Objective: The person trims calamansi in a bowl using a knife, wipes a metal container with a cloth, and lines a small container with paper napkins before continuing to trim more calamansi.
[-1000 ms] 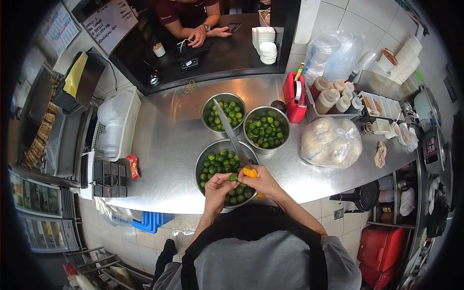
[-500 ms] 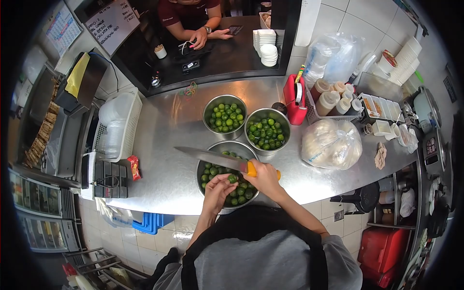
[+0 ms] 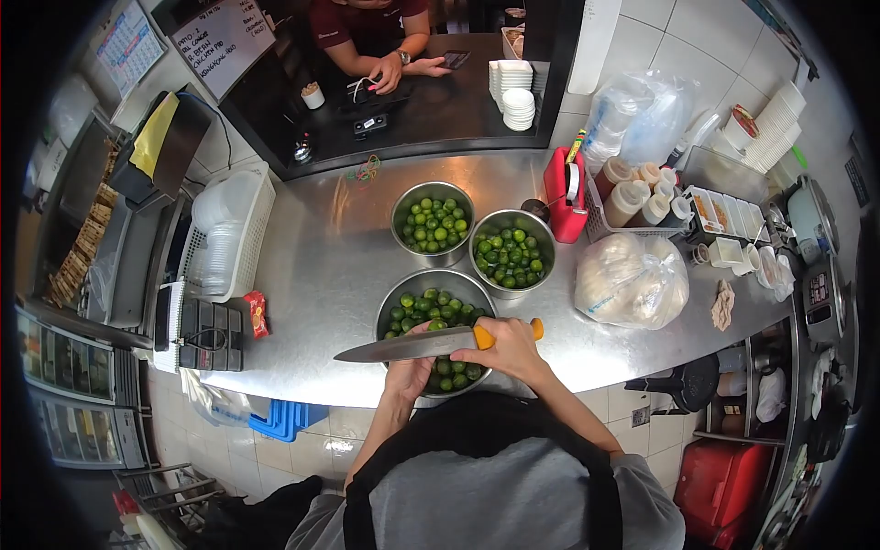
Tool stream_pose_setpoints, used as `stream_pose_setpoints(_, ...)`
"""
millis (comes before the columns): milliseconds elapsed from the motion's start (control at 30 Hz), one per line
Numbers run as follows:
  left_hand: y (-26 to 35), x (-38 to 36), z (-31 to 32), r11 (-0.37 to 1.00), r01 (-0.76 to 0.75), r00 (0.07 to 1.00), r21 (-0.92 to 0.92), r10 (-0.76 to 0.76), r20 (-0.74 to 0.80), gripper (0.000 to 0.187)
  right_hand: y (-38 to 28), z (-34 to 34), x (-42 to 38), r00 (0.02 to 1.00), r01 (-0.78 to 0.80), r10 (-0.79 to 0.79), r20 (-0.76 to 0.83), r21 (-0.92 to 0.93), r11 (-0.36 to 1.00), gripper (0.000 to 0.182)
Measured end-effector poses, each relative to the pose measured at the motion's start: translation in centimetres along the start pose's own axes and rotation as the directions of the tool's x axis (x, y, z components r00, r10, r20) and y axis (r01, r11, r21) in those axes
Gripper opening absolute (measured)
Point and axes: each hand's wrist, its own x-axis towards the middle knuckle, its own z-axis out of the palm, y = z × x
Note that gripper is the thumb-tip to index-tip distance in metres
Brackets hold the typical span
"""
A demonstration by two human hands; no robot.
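"Yellow-handled chef's knife [image 3: 394,348], held where?"

"Clamped in the right hand [image 3: 513,350], with the blade level across the view and the tip pointing off to the left"

"And the left hand [image 3: 408,374]?"

"Under the blade, low over the nearest steel bowl [image 3: 396,295] of limes [image 3: 445,298], with fingertips showing past the blade's far side. Just beside those, one paler lime [image 3: 438,324]. Cannot tell whether gripped or merely lying among the others"

"Step in hand, at a guess?"

"Probably knife work on a single lime, right over the bowl. Both hands close together, nearly meeting at the blade; contact impossible to confirm from above"

"And called for next, by that reading?"

"A sure hold on one lime, plus careful turning of the blade to keep the edge clear of the left fingers"

"Any more limes about?"

"Yes, in the rear steel bowl [image 3: 404,199] and the right-hand steel bowl [image 3: 515,293], both on the worktop [image 3: 312,302], just beyond"

"Hard to make out?"

"Part of the left hand and some of the nearest limes, hidden behind the blade. Too small to tell: cut marks on any lime. Across the serving hatch, a co-worker [image 3: 376,26], cut off at the top of the view"
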Motion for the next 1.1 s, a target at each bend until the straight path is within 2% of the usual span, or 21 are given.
stream_pose_setpoints(100, 0.2, -0.1, 0.5, 0.999, -0.012, 1.0, 0.045, 0.011, 0.013, 0.032, -0.4, -0.1, 0.0, 0.998, 0.052, -0.051, -0.043, 0.016, 0.999, 0.06)
stream_pose_setpoints(233, 0.5, -0.2, 1.5, 0.986, -0.079, 0.997, 0.146, 0.077, 0.022, 0.029, 0.0, 0.2, 0.1, 0.996, 0.063, -0.063, -0.065, 0.007, 0.998, 0.061)
stream_pose_setpoints(300, 0.8, -0.3, 1.8, 0.985, -0.104, 0.994, 0.134, 0.105, 0.001, 0.026, 0.6, -0.1, 0.2, 0.996, 0.068, -0.068, -0.064, -0.009, 0.998, 0.064)
stream_pose_setpoints(400, 1.4, -0.5, 2.1, 0.978, -0.127, 0.992, 0.167, 0.127, 0.013, 0.024, 2.2, -0.6, 0.3, 0.999, -0.035, 0.036, -0.03, 0.009, 0.999, 0.063)
stream_pose_setpoints(433, 1.5, -0.5, 2.1, 0.974, -0.131, 0.991, 0.187, 0.129, 0.023, 0.024, 2.0, -0.4, 0.3, 0.998, 0.009, -0.009, -0.056, 0.003, 1.0, 0.063)
stream_pose_setpoints(500, 0.6, -0.2, 1.8, 0.979, -0.069, 0.997, 0.191, 0.06, 0.053, 0.024, 1.3, 0.2, 0.2, 0.99, 0.091, -0.092, -0.111, -0.012, 0.996, 0.063)
stream_pose_setpoints(600, 0.4, 0.0, 1.5, 0.983, -0.014, 0.998, 0.185, 0.002, 0.064, 0.024, 0.5, 0.1, 0.4, 0.981, 0.137, -0.136, -0.139, -0.001, 0.991, 0.062)
stream_pose_setpoints(733, 1.3, 0.0, 1.9, 0.996, 0.026, 0.998, 0.083, -0.03, 0.047, 0.027, 2.5, -0.7, 0.0, 0.996, 0.019, -0.021, -0.092, -0.019, 1.0, 0.061)
stream_pose_setpoints(833, 1.5, 0.8, 1.0, 0.99, 0.135, 0.975, 0.029, -0.138, 0.176, 0.028, 3.2, -1.1, -0.6, 0.996, -0.018, 0.016, -0.085, -0.019, 1.0, 0.059)
stream_pose_setpoints(1033, 2.4, 1.9, 0.5, 0.966, 0.259, 0.933, -0.012, -0.247, 0.262, 0.025, 3.4, -1.8, -1.2, 0.994, -0.072, 0.068, -0.084, -0.048, 0.996, 0.059)
stream_pose_setpoints(1100, 2.1, 3.0, 1.4, 0.971, 0.238, 0.954, 0.031, -0.24, 0.178, 0.025, 3.2, -1.9, -1.3, 0.994, -0.103, 0.1, -0.051, -0.047, 0.994, 0.06)
